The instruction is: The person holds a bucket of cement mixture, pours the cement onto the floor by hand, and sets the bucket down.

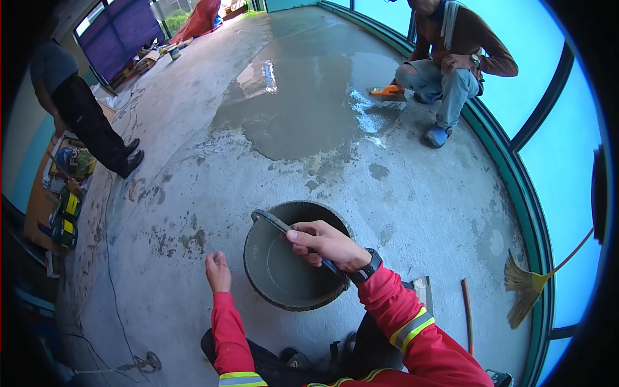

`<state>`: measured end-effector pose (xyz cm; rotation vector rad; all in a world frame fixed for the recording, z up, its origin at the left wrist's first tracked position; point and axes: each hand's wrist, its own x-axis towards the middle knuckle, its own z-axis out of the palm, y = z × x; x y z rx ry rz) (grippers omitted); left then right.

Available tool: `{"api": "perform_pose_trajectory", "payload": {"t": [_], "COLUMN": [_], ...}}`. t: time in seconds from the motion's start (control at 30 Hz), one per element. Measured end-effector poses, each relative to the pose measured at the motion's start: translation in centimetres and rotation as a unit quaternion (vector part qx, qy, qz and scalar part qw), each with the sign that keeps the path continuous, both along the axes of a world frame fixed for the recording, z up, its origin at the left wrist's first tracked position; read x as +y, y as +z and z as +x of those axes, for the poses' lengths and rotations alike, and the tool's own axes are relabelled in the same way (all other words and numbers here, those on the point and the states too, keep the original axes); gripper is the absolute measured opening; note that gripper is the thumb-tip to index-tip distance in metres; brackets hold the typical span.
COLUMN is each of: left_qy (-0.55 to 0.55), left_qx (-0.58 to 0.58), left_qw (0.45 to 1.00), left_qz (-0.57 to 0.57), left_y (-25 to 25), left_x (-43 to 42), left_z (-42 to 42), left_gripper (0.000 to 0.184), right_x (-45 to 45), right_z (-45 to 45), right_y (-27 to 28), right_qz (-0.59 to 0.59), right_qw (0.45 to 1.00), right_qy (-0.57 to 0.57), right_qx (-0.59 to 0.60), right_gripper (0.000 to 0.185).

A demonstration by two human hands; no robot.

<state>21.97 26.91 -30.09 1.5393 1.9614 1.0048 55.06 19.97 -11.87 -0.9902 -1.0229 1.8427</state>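
A round dark bucket (264, 264) coated with grey residue stands on the concrete floor in front of my legs. My right hand (325, 245) is closed round the bucket's curved handle (274, 220), which rises over the opening. Beside the bucket, to its left, my left hand (218, 271) hangs with its fingers curled in and touches neither bucket nor floor; whether it holds anything small is hidden. Both of my sleeves are red with reflective bands.
Wet grey screed (303, 116) spreads ahead. A person (445, 64) squats at its right with an orange-handled trowel (387, 91); another person (84, 103) stands at left. A broom (525, 284), a wooden stick (467, 316) and a mixer paddle (149, 362) are near.
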Motion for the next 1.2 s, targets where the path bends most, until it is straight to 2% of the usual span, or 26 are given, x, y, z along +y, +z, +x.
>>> {"api": "perform_pose_trajectory", "payload": {"t": [0.07, 0.27, 0.33, 0.47, 0.8, 0.9, 1.03, 1.2], "left_qy": [-0.002, 0.0, 0.007, 0.005, 0.014, 0.022, 0.019, 0.015], "left_qx": [0.002, -0.005, 0.034, 0.04, 0.05, 0.035, 0.041, 0.025], "left_qw": [1.0, 1.0, 0.999, 0.999, 0.999, 0.999, 0.999, 1.0], "left_qz": [-0.006, 0.013, 0.003, 0.001, -0.011, 0.035, 0.008, 0.011], "left_y": [0.5, 0.1, 0.8, 0.7, 1.9, -0.9, 1.8, 0.8], "left_x": [-0.3, -0.3, -0.3, 0.4, -0.6, 0.1, -0.5, -0.1], "left_z": [0.2, -0.1, 0.4, 0.3, 1.2, 0.3, 1.2, 0.7], "left_gripper": [0.033, 0.035, 0.038, 0.042, 0.039, 0.039, 0.037, 0.034], "right_x": [-0.1, -0.3, -0.1, 0.5, -0.3, -0.3, -0.3, 0.0], "right_z": [-0.1, -0.3, -0.4, -0.3, -0.6, -0.4, -0.1, -0.2], "right_y": [0.1, 0.4, 0.8, 1.6, 1.4, 1.1, 1.1, 0.2], "right_qz": [0.0, 0.012, 0.001, -0.035, -0.024, -0.023, -0.015, 0.001], "right_qw": [1.0, 1.0, 1.0, 0.999, 1.0, 1.0, 1.0, 1.0], "right_qy": [-0.001, -0.005, -0.008, -0.001, -0.007, -0.005, -0.006, 0.006], "right_qx": [-0.007, -0.02, -0.03, 0.039, 0.013, 0.011, -0.004, 0.001], "right_gripper": [0.031, 0.035, 0.035, 0.026, 0.027, 0.03, 0.033, 0.032]}}
